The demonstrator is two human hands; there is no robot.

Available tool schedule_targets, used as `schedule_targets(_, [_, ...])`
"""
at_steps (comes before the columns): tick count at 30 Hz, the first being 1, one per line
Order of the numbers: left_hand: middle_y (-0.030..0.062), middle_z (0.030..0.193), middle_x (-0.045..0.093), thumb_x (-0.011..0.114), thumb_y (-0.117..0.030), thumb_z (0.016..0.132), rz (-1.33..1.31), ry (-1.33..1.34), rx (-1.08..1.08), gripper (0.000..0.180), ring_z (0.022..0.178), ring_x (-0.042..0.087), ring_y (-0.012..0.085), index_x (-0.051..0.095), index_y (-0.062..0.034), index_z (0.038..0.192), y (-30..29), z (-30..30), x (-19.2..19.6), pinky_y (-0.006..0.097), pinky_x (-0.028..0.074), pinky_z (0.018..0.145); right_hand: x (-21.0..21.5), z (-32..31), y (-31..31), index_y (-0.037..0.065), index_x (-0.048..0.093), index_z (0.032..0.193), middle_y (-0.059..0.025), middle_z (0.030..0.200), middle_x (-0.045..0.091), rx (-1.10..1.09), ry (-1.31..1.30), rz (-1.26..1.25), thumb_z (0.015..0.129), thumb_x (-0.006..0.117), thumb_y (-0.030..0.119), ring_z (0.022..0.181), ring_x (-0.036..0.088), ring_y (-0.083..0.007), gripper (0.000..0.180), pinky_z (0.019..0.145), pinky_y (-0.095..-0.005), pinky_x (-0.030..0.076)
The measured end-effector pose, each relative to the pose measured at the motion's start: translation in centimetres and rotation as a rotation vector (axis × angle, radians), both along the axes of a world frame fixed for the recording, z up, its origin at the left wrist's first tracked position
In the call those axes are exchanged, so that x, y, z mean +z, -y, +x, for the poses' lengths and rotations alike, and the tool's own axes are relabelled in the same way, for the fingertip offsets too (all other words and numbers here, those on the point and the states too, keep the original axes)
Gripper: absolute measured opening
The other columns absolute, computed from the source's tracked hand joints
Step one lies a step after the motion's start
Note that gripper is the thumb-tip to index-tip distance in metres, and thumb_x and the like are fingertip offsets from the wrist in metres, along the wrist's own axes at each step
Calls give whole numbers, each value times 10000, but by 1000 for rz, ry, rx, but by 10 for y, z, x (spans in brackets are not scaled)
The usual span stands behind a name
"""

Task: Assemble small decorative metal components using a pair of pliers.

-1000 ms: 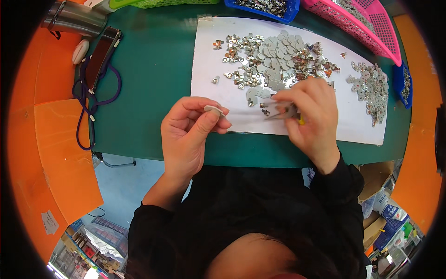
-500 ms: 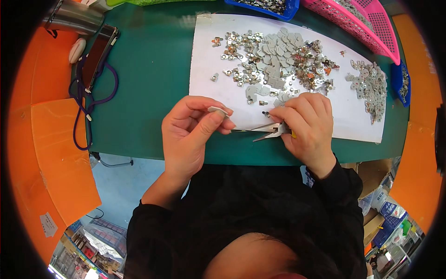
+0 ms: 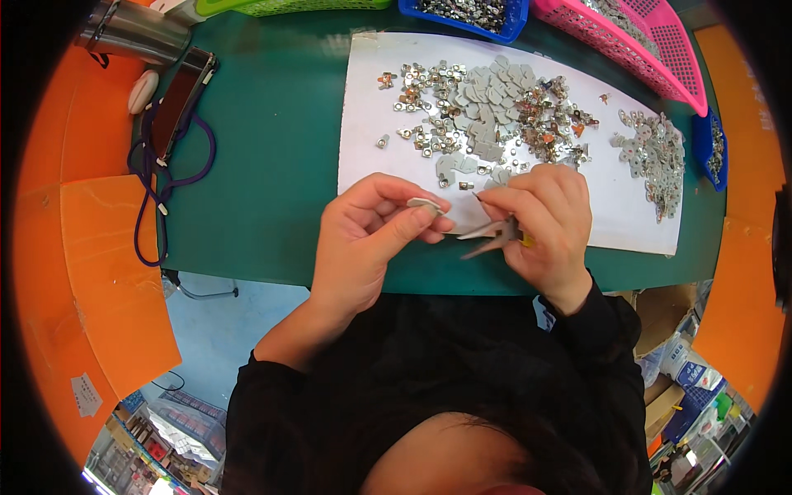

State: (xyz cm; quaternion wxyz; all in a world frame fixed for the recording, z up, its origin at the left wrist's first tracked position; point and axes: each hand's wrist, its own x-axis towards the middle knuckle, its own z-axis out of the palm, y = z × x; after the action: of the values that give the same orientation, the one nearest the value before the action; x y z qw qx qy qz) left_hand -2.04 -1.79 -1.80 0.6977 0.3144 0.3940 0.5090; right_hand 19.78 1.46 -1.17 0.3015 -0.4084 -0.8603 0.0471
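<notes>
Between the thumb and fingers of my left hand (image 3: 359, 231) is a flat light-grey plate (image 3: 422, 203). My right hand (image 3: 549, 219) is closed on long-nose pliers (image 3: 493, 237) with a bit of yellow handle showing; their jaws stand apart and point left, touching nothing visible. A small dark part (image 3: 477, 197) pokes out at its index fingertip, too small to name. Beyond both hands, a heap of grey plates (image 3: 491, 99) lies among small silver metal clips (image 3: 429, 144) and coppery metal pieces (image 3: 551, 132) on a white board (image 3: 371, 107).
At the board's right lies a pile of pale flat pieces (image 3: 656, 157). A blue bin (image 3: 516, 25), a pink basket (image 3: 689, 78) and a smaller blue tray (image 3: 711, 169) line the far and right edges. To the left are a phone-like device (image 3: 177, 107), purple cord (image 3: 213, 153) and steel cup (image 3: 140, 33).
My left hand has moved right with the grey plate, closer to my right hand. The pliers have shifted slightly right and turned a little.
</notes>
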Motion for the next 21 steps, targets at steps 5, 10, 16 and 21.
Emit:
schedule_targets(5, [165, 1081, 696, 642, -67, 968, -40, 112, -50, 114, 994, 692, 209, 595, -1, 1049, -9, 17, 3, 299, 567, 862, 9, -7, 0, 46, 692, 893, -69, 801, 620, 10, -352, -173, 722, 721, -55, 766, 573, -246, 202, 709, -339, 452])
schedule_targets(10, [118, 1039, 699, 625, -108, 989, -195, 386, -8, 106, 952, 695, 169, 598, -36, 1062, -11, 26, 3, 278, 576, 859, 8, -10, -2, 32, 689, 900, -80, 817, 627, 18, -450, -184, 780, 722, -36, 779, 571, -237, 141, 710, -330, 453])
schedule_targets(16, [110, 1020, 709, 652, -97, 974, -268, 530, -77, 126, 949, 698, 165, 604, -37, 1074, -13, 23, 2, 278, 560, 835, 11, -11, -5, 54, 697, 900, -70, 820, 624, 44, -470, -165, 729, 742, -14, 782, 576, -247, 189, 705, -333, 454])
schedule_targets(21, [101, 1008, 711, 663, -99, 967, -226, 430, -95, 135, 905, 694, 161, 617, -30, 1074, -11, 27, 3, 279, 558, 807, 13, -8, -7, 23, 645, 899, -83, 864, 604, 103, -510, -236, 819, 693, -25, 822, 554, -229, 105, 771, -335, 443])
